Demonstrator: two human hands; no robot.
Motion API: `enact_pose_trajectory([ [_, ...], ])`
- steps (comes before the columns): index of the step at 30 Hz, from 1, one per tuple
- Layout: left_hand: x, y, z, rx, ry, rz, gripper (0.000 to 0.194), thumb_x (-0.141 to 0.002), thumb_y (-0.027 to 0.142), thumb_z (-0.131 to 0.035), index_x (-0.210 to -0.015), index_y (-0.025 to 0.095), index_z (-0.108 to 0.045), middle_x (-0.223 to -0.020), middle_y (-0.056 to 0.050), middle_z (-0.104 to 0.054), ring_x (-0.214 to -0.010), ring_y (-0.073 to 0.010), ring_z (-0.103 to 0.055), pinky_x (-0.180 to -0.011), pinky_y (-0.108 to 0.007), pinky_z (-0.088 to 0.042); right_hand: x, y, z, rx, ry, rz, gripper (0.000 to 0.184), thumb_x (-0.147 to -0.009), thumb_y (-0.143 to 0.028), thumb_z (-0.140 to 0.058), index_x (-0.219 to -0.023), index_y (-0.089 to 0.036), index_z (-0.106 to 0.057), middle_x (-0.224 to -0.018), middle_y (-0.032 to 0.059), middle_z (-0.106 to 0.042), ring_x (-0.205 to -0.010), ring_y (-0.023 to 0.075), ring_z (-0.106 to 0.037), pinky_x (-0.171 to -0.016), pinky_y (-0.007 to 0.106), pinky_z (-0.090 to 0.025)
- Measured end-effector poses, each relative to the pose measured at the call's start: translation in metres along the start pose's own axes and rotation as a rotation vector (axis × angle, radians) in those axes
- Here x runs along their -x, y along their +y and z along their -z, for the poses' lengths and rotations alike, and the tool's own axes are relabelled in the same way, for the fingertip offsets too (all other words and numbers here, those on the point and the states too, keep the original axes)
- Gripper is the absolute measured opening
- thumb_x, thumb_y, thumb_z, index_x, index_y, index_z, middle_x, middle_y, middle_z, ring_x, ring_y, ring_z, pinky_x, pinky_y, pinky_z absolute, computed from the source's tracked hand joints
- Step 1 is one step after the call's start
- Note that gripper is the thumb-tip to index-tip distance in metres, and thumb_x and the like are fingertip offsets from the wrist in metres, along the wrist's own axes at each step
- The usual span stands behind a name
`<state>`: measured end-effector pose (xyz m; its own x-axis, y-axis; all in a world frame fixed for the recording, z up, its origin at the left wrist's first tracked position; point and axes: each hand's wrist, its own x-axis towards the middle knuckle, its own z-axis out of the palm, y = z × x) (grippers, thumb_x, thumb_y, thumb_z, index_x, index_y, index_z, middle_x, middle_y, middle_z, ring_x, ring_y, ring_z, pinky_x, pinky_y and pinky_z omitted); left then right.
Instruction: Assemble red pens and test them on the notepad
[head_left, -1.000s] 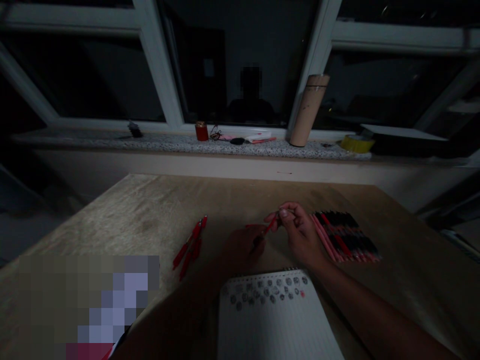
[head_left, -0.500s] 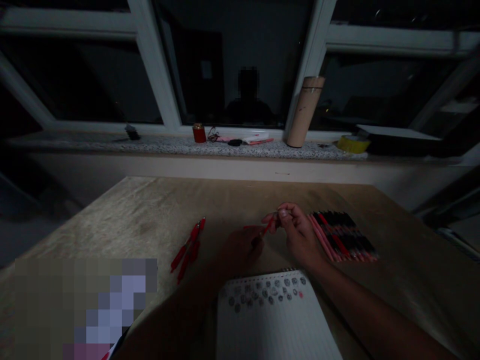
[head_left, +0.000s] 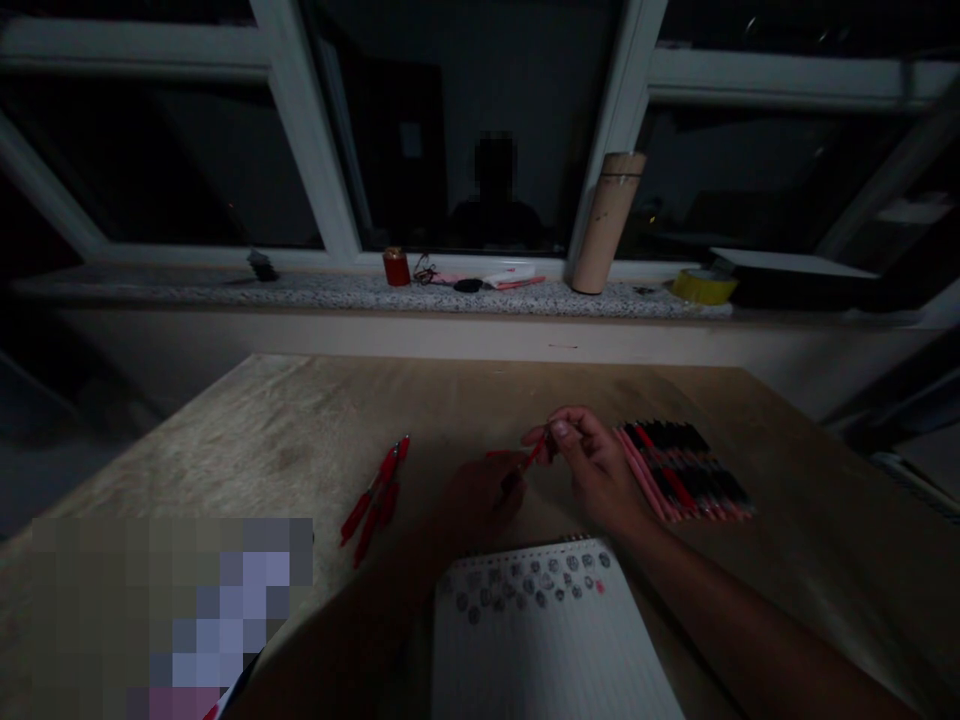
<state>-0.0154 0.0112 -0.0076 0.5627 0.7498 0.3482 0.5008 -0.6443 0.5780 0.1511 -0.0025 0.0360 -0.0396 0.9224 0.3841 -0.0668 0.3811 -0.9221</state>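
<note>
A spiral notepad (head_left: 547,650), marked with small dark scribbles and one red, lies on the tabletop (head_left: 300,415). Just beyond its spiral edge, the left hand (head_left: 491,492) and right hand (head_left: 589,455) both grip a slim red pen (head_left: 535,453) slanting between them. Beyond the notepad to its left lie loose red pens (head_left: 375,500); to its right, a pink, red and black pen row (head_left: 686,470). Farthest from it, a beige flask (head_left: 609,225) stands on the windowsill (head_left: 330,288).

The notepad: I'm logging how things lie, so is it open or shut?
Open: the notepad has a lined page facing up, with dark scribbles and one red mark showing below its ringed top edge.
</note>
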Motion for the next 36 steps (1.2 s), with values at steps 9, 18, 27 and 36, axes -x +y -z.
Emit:
enact_pose_trajectory([
  [9, -0.001, 0.005, 0.004, 0.026, 0.0, 0.005, 0.027, -0.086, 0.026, -0.04, -0.105, 0.015, -0.054, -0.079, -0.003, -0.06, -0.068, -0.0121, -0.053, -0.067, -0.024, -0.042, -0.001, 0.001, -0.001, 0.032, -0.005, -0.013, 0.024, -0.086, -0.043, -0.053, -0.086, -0.019, -0.053, -0.082, 0.0056, -0.068, -0.06, 0.0121, -0.054, -0.057, 0.026, -0.043],
  [18, 0.0, 0.005, 0.003, 0.021, 0.072, 0.0, 0.023, -0.086, 0.025, -0.042, -0.102, 0.014, -0.055, -0.077, -0.002, -0.06, -0.065, -0.011, -0.053, -0.065, -0.022, -0.042, -0.002, 0.006, 0.002, 0.081, -0.047, -0.026, 0.021, -0.084, -0.039, -0.056, -0.089, -0.019, -0.058, -0.083, 0.0051, -0.067, -0.064, 0.0127, -0.055, -0.061, 0.026, -0.045],
  [27, 0.001, 0.0, 0.002, 0.047, 0.236, 0.071, 0.023, -0.083, 0.022, -0.048, -0.104, 0.015, -0.054, -0.083, -0.003, -0.063, -0.07, -0.0114, -0.057, -0.067, -0.023, -0.044, -0.01, 0.039, 0.02, 0.607, -0.1, 0.079, 0.019, -0.088, -0.029, -0.048, -0.094, -0.018, -0.063, -0.09, 0.0064, -0.067, -0.079, 0.0182, -0.061, -0.074, 0.031, -0.046],
  [36, 0.001, -0.001, 0.002, 0.024, 0.267, 0.099, 0.024, -0.081, 0.022, -0.048, -0.104, 0.015, -0.054, -0.082, -0.003, -0.064, -0.07, -0.0117, -0.058, -0.066, -0.023, -0.045, -0.011, 0.058, 0.027, 1.185, -0.357, 0.073, 0.025, -0.083, -0.019, -0.05, -0.104, -0.016, -0.063, -0.101, 0.0111, -0.064, -0.097, 0.0229, -0.055, -0.088, 0.035, -0.038],
])
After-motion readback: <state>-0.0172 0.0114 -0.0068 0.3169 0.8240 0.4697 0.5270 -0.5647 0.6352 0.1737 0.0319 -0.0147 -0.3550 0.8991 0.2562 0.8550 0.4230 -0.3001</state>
